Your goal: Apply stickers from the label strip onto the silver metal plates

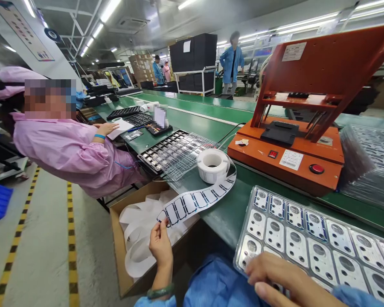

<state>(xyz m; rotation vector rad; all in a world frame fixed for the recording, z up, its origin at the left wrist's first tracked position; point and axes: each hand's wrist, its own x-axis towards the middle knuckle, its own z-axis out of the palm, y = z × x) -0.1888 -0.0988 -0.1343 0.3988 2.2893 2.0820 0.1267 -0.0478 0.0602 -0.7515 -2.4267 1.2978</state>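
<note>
A white strip point(208, 196) carries a row of dark-outlined rectangular stickers and curves down from a white roll point(213, 160) on the bench. My left hand point(161, 245) pinches the strip's free end between thumb and fingertips, above a cardboard box. At the lower right, my right hand point(275, 275) lies over the near left corner of a clear plastic tray point(243, 251), its fingers stretched out and thumb apart. The tray holds several silver metal plates point(295, 243) with round holes; a few in the far row have blue edging. Whether a plate lies under my right fingers is hidden.
The cardboard box point(118, 251) below the bench edge holds loose white strips. An orange press point(284, 147) with a raised lid stands behind the tray. Gridded trays point(166, 149) lie beyond the roll. A person in pink point(73, 149) sits at the left.
</note>
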